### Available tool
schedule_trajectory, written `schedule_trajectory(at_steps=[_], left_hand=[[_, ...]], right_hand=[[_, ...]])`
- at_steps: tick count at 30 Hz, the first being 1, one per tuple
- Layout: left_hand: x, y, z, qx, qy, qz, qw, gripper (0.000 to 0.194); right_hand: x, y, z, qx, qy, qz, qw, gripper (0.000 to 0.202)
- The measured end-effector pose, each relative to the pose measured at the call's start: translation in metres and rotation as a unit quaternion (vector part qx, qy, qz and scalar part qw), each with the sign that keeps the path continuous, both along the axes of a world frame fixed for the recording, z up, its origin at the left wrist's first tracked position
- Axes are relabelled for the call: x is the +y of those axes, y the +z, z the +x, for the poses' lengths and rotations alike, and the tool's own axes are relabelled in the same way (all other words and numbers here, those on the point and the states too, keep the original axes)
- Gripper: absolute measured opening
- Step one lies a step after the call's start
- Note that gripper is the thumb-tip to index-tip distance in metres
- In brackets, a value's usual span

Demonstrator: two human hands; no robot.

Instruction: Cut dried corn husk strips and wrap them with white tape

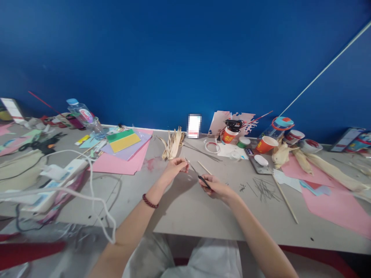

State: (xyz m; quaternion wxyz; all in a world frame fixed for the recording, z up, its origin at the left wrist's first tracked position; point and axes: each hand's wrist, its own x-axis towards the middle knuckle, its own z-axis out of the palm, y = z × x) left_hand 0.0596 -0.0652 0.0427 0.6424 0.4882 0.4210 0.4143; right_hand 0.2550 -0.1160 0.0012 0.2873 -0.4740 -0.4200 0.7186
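Observation:
My right hand (213, 187) is closed around the black handles of a pair of scissors (204, 181), whose blades point up and left toward my other hand. My left hand (175, 166) has its fingertips pinched together by the blade tips; what lies between them is too small to make out. Just behind it stands a bunch of dried corn husks (173, 146). Long thin dark wires (203, 150) lie on the table beyond both hands. Between the hands, a pale wooden stick (204, 166) rests near the scissors. Short cut wires (264, 190) are scattered to the right.
At left are a white power strip (62, 185) with a looping cable, coloured sheets (123, 144) and a bottle (84, 116). A phone (194, 126) leans on the blue wall. At right are paper cups (266, 144), a tape roll (212, 147), husks (280, 154) and pink paper (336, 208).

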Motion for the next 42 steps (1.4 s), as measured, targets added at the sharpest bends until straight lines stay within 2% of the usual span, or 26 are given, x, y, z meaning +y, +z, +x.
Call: schedule_trajectory(at_steps=[6, 14, 20, 32, 42], left_hand=[[0.000, 0.002, -0.002, 0.012, -0.008, 0.016, 1.000, 0.020], [0.003, -0.001, -0.006, 0.007, -0.024, 0.045, 0.999, 0.018], [0.002, 0.004, -0.007, 0.016, -0.008, 0.053, 0.998, 0.018], [0.000, 0.001, -0.002, 0.013, 0.016, 0.072, 0.997, 0.020], [0.001, 0.001, -0.005, -0.022, 0.024, 0.048, 0.998, 0.020]], right_hand=[[0.001, -0.003, 0.001, 0.010, -0.007, -0.004, 1.000, 0.045], [-0.001, 0.008, 0.002, 0.008, 0.004, -0.005, 1.000, 0.044], [0.000, 0.006, 0.005, 0.028, -0.015, -0.009, 0.999, 0.045], [0.002, -0.003, 0.007, 0.027, -0.016, -0.001, 1.000, 0.043], [0.001, 0.002, 0.006, 0.028, -0.001, 0.006, 1.000, 0.043]])
